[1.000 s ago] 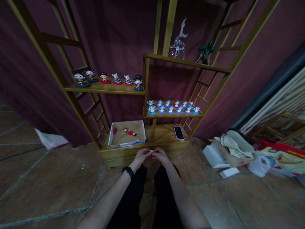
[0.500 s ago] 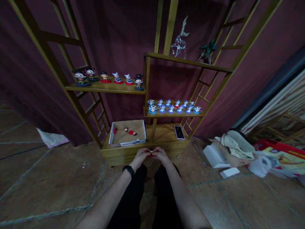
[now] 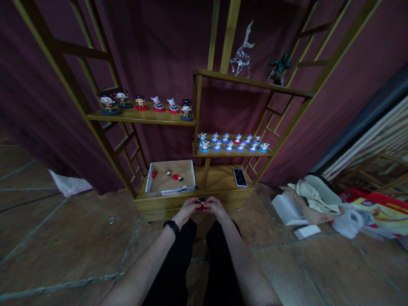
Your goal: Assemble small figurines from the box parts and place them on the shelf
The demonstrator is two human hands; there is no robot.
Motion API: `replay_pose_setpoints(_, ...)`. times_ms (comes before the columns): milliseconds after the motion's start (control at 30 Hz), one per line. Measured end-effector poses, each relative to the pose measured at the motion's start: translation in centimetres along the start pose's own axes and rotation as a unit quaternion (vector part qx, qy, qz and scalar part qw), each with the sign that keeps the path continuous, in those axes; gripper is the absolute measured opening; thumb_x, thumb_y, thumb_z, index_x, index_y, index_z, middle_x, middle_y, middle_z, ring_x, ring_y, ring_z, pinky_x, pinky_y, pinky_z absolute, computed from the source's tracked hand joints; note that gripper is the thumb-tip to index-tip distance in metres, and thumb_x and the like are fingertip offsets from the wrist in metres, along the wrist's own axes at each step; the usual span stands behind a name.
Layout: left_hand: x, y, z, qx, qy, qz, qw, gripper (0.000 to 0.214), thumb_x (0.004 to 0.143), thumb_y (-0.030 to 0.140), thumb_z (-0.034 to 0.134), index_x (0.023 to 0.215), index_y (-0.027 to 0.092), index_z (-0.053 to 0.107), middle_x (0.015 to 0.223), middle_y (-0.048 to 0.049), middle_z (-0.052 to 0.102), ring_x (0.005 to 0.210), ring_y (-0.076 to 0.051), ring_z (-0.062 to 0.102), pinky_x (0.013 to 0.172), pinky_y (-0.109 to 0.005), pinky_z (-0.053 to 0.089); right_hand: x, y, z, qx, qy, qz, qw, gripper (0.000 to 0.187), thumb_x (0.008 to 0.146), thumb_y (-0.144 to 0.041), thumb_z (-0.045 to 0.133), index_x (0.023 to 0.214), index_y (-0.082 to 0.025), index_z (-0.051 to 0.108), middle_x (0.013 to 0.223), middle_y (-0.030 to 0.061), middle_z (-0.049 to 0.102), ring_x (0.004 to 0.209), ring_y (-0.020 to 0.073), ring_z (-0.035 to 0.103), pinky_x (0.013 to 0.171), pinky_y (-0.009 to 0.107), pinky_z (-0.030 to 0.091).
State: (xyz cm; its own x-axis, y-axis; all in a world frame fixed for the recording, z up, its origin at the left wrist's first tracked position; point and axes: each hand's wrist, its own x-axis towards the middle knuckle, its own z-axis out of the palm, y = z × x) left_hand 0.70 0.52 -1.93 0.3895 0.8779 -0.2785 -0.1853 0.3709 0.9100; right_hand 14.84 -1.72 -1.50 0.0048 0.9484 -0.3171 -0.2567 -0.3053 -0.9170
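Between my two hands is a small figurine [image 3: 202, 201] with a dark head and a red base. The fingers of my left hand [image 3: 189, 207] grip it from the left, and those of my right hand [image 3: 215, 206] close on its right side. Both hands hover just in front of the cabinet's lower edge, above my knees; the fingers partly hide the figurine. Beyond my left hand, an open shallow box [image 3: 156, 187] on the cabinet's low top holds small figure pieces [image 3: 180, 178] and red round parts [image 3: 175, 177].
Dark-haired and grey figurines [image 3: 158, 104] line the left shelf; several blue-and-white ones [image 3: 229, 146] fill the right shelf. A glass deer [image 3: 241, 59] and a green statue [image 3: 279, 70] stand higher. A phone [image 3: 240, 177] lies at right. White boxes [image 3: 288, 209] and bags [image 3: 349, 221] sit on the floor.
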Motion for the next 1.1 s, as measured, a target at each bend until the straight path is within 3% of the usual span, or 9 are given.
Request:
replay_pose_setpoints(367, -0.17, 0.22, -0.26, 0.000, 0.021, -0.015, 1.000, 0.023, 0.051, 0.016, 0.074, 0.068, 0.013, 0.059, 0.066, -0.0017, 0.062, 0.060, -0.012, 0.059, 0.062, -0.026, 0.048, -0.35, -0.03, 0.00, 0.028, -0.015, -0.018, 0.999, 0.027, 0.046, -0.028, 0.074, 0.058, -0.018, 0.051, 0.062, -0.0040, 0.060, 0.060, 0.0130, 0.059, 0.067, 0.032, 0.050)
replay_pose_setpoints(867, -0.06, 0.16, -0.42, -0.017, -0.001, -0.022, 1.000, 0.026, 0.054, 0.022, 0.077, 0.075, 0.011, 0.067, 0.075, -0.0075, 0.068, 0.068, -0.015, 0.062, 0.067, -0.029, 0.048, -0.06, 0.41, -0.16, 0.032, 0.000, -0.013, 0.999, 0.030, 0.046, -0.032, 0.076, 0.058, -0.017, 0.053, 0.061, -0.0016, 0.061, 0.060, 0.0136, 0.060, 0.068, 0.034, 0.051)
replay_pose_setpoints(1100, -0.25, 0.01, -0.23, -0.008, 0.010, -0.016, 1.000, 0.027, 0.052, 0.022, 0.077, 0.073, 0.012, 0.064, 0.073, -0.0060, 0.066, 0.067, -0.014, 0.061, 0.070, -0.029, 0.048, 0.04, 0.72, -0.33, 0.009, -0.027, -0.011, 1.000, 0.031, 0.047, -0.030, 0.075, 0.063, -0.018, 0.053, 0.059, -0.0034, 0.060, 0.057, 0.0136, 0.061, 0.068, 0.033, 0.050)
